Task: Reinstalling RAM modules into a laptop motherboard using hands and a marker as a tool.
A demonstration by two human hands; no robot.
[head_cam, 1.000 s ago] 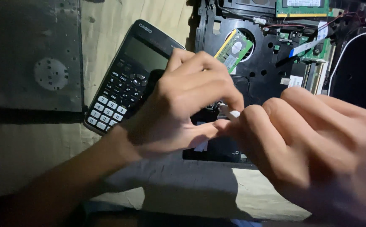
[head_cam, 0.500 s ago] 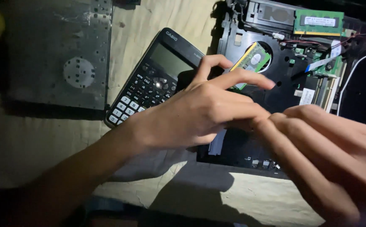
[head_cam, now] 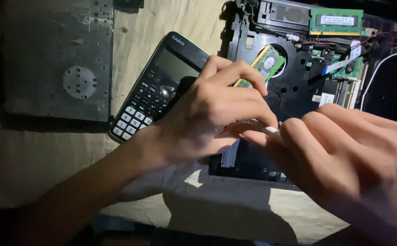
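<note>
- Head view: both hands meet over an opened laptop base (head_cam: 294, 91) lying on a tan cloth (head_cam: 134, 54).
- Left hand (head_cam: 212, 120) enters from lower left, fingers curled, thumb and forefinger pinched toward the right hand.
- Right hand (head_cam: 344, 155) enters from lower right, fingers folded, knuckles up, blurred at the frame edge.
- Small white piece (head_cam: 271, 130) sits between the fingertips of the two hands; only a short bit shows. Its visible long axis runs roughly left to right, tilted slightly down to the right. Which end is which: cannot tell.
- Grip: left fingers are closed on the white piece; right fingertips touch it from the other side, closed around that end as far as can be seen.
- White piece is above the dark front part of the base, near its middle.
- Base: black plastic shell, round opening with a green board (head_cam: 264, 64) in it, a second green board (head_cam: 336, 21) at top right, flat blue-white ribbon (head_cam: 340, 66) and a white cable (head_cam: 376, 68) at right.
- Calculator (head_cam: 157, 86), black, lies just left of the base, long axis diagonal, screen end toward upper right; left wrist covers its lower right edge.
- Grey metal plate (head_cam: 57, 59) lies flat at upper left, well apart from the hands.
</note>
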